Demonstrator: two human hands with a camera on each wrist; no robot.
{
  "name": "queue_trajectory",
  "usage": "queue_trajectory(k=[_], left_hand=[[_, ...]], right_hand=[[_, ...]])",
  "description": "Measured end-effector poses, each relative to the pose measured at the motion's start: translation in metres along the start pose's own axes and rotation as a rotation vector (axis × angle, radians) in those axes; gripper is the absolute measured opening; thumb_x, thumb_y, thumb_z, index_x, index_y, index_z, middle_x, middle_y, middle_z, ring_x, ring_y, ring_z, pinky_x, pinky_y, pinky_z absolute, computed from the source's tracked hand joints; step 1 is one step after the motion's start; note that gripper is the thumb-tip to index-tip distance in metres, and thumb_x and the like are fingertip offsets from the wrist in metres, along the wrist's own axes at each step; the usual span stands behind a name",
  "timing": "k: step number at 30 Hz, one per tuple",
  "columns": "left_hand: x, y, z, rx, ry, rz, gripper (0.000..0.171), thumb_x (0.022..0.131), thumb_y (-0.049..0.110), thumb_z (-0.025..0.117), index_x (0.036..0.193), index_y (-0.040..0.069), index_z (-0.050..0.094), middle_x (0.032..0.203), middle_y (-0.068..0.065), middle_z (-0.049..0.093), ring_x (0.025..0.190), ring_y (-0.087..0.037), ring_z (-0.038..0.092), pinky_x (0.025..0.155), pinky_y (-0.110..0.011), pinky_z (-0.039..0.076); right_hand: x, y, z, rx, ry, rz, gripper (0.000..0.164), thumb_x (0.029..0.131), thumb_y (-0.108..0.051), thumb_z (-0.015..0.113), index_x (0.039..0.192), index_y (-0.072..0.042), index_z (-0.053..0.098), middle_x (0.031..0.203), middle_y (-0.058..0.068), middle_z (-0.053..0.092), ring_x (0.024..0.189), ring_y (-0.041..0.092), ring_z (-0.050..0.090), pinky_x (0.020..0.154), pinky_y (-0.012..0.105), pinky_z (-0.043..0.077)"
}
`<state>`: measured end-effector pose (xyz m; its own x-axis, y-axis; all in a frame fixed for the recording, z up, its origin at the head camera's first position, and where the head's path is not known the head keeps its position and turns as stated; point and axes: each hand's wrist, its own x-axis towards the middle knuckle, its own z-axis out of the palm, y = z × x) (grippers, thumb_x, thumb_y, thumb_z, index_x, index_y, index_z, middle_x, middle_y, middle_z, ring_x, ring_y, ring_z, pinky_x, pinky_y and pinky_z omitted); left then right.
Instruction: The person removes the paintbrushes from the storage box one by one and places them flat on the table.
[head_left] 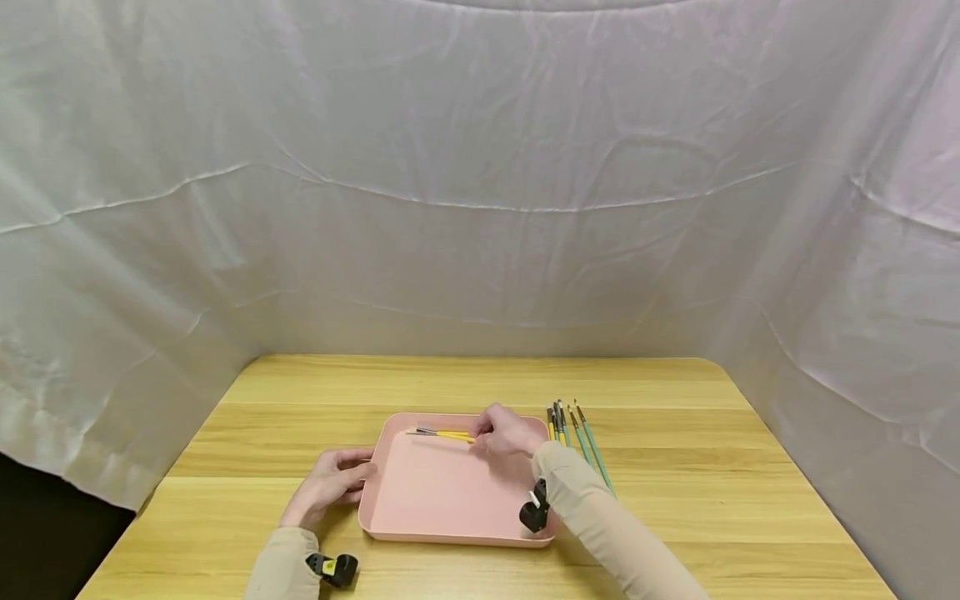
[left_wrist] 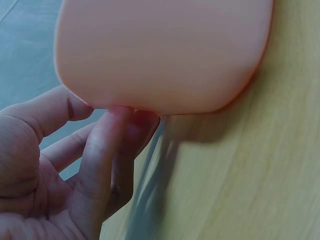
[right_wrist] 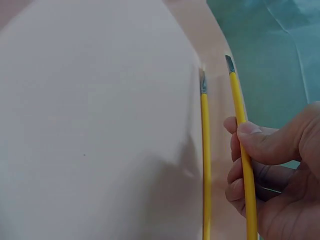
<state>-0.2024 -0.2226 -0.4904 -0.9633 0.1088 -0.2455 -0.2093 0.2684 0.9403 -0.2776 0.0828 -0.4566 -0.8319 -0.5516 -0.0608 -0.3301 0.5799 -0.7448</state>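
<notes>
A pink tray [head_left: 442, 500] lies on the table, and my left hand [head_left: 326, 485] holds it by its left side. In the left wrist view, the thumb [left_wrist: 104, 150] and fingers pinch the tray's rim [left_wrist: 165, 107]. Over the tray's back part, my right hand [head_left: 508, 433] grips a yellow-handled paintbrush [right_wrist: 248, 185] between thumb and fingers, its dark bristles pointing away from the hand. Another yellow paintbrush [right_wrist: 206, 150], pale-tipped, lies in the tray along the back wall, beside the held one.
Just right of the tray, several paintbrushes lie on the wooden table [head_left: 712, 500], with turquoise handles [head_left: 595, 452] and yellow handles [head_left: 562, 435]. The right forearm partly covers them. A grey cloth [head_left: 480, 267] hangs behind the table and along both sides.
</notes>
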Motion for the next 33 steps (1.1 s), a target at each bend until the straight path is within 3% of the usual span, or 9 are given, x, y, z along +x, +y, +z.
queue_trajectory(k=[13,21,29,33], left_hand=[[-0.002,0.001,-0.001,0.0,-0.005,0.009,0.052,0.096,0.011,0.063,0.138,-0.016,0.049,0.103,-0.012,0.075,0.076,-0.006,0.068,0.062,-0.021,0.057],[0.0,0.001,0.0,-0.008,-0.003,0.01,0.052,0.096,0.01,0.063,0.138,-0.017,0.048,0.104,-0.013,0.075,0.077,-0.006,0.068,0.063,-0.021,0.058],[0.0,0.0,-0.001,-0.008,-0.004,0.002,0.052,0.096,0.011,0.063,0.138,-0.016,0.048,0.1,-0.011,0.076,0.075,-0.004,0.068,0.061,-0.019,0.057],[0.001,-0.001,-0.002,-0.005,-0.008,0.008,0.053,0.097,0.011,0.062,0.139,-0.017,0.046,0.103,-0.013,0.076,0.076,-0.005,0.068,0.061,-0.02,0.057]], right_hand=[[-0.01,0.003,-0.011,0.026,0.002,0.038,0.013,0.091,0.006,0.064,0.095,0.005,0.076,0.092,0.02,0.075,0.073,0.009,0.054,0.065,0.017,0.043],[-0.019,0.004,-0.014,0.15,0.031,0.036,0.012,0.091,0.007,0.064,0.098,0.008,0.073,0.095,0.025,0.073,0.074,0.008,0.055,0.067,0.019,0.048],[-0.029,0.005,-0.018,0.185,0.036,0.016,0.013,0.092,0.005,0.064,0.101,0.008,0.072,0.101,0.029,0.072,0.081,0.019,0.064,0.07,0.022,0.051],[-0.033,0.005,-0.019,0.195,0.046,0.001,0.012,0.092,0.004,0.064,0.101,0.009,0.072,0.099,0.03,0.071,0.079,0.02,0.062,0.068,0.021,0.049]])
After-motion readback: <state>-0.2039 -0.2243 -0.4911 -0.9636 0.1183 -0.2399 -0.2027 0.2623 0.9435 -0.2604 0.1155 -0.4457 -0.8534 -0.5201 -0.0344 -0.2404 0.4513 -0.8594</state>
